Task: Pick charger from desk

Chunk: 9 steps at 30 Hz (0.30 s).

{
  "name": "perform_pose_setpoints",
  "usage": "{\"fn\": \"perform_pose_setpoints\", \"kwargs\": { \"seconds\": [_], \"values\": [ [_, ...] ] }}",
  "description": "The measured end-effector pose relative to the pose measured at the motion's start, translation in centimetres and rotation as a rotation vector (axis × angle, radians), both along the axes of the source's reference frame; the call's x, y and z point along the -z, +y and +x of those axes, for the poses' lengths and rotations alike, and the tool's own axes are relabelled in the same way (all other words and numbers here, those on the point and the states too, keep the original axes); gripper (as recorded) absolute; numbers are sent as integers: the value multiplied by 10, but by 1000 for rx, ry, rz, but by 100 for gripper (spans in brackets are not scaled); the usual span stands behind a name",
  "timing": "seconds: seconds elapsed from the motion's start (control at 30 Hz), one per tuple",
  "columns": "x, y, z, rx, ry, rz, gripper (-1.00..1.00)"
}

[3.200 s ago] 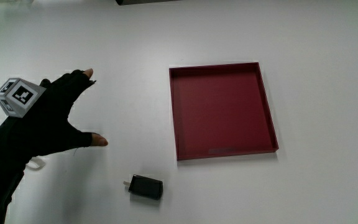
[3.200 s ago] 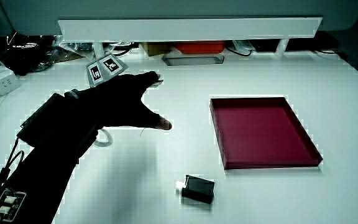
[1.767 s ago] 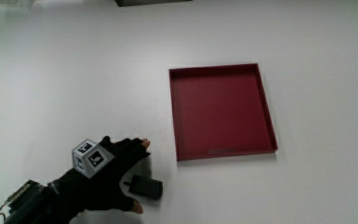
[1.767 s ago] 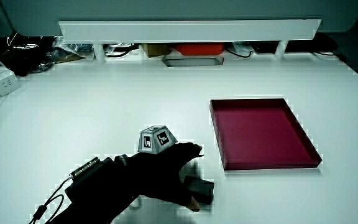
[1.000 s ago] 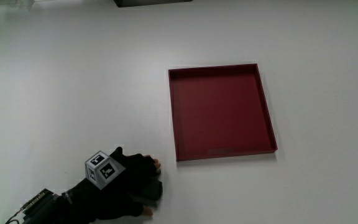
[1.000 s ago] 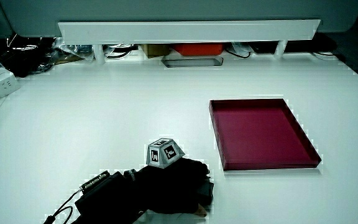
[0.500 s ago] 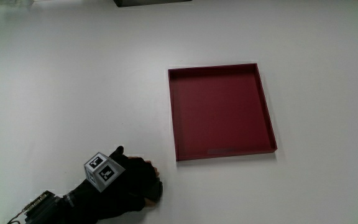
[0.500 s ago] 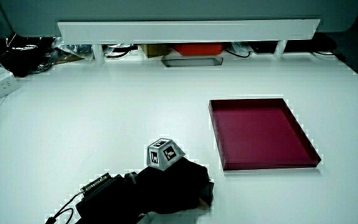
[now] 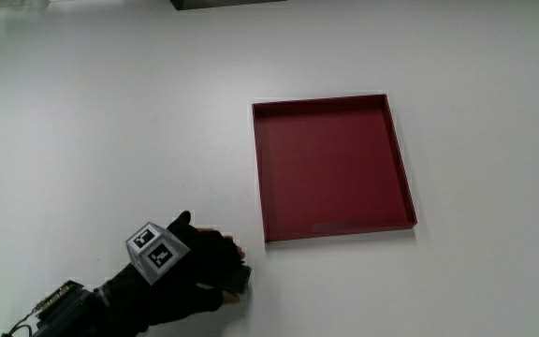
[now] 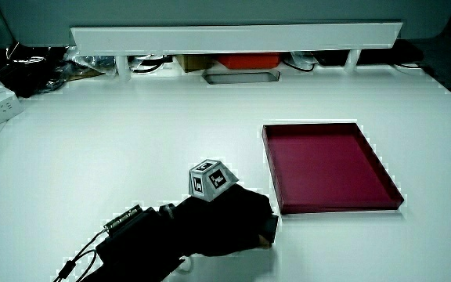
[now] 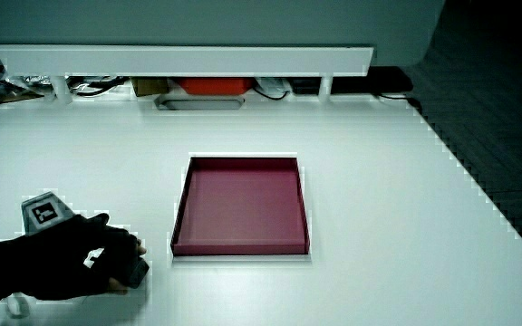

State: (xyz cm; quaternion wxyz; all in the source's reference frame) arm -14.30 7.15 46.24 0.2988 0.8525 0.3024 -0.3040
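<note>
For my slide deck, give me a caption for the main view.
Gloved hand closed around the black charger on the white desk, beside an empty red tray.

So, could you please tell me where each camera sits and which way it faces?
Main view: above the table, looking straight down; shows the hand, forearm and red tray.
Side view: person's side, facing forward and down toward the low partition; hand and forearm.
Side view: same direction; hand at its edge.
All share the tray and the hand's grip on the charger.
</note>
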Motion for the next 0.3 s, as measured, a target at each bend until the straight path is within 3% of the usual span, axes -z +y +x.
{"fn": "perform_pose_setpoints", "kwargs": {
  "seconds": [0.13, 0.17, 0.2, 0.27, 0.3],
  "values": [
    [17, -12, 5, 8, 13, 34, 100],
    [15, -14, 5, 18, 54, 28, 100],
    [22, -18, 9, 9, 44, 60, 100],
    [15, -23, 10, 34, 103, 18, 100],
    [18, -27, 13, 35, 126, 46, 100]
  ]
}}
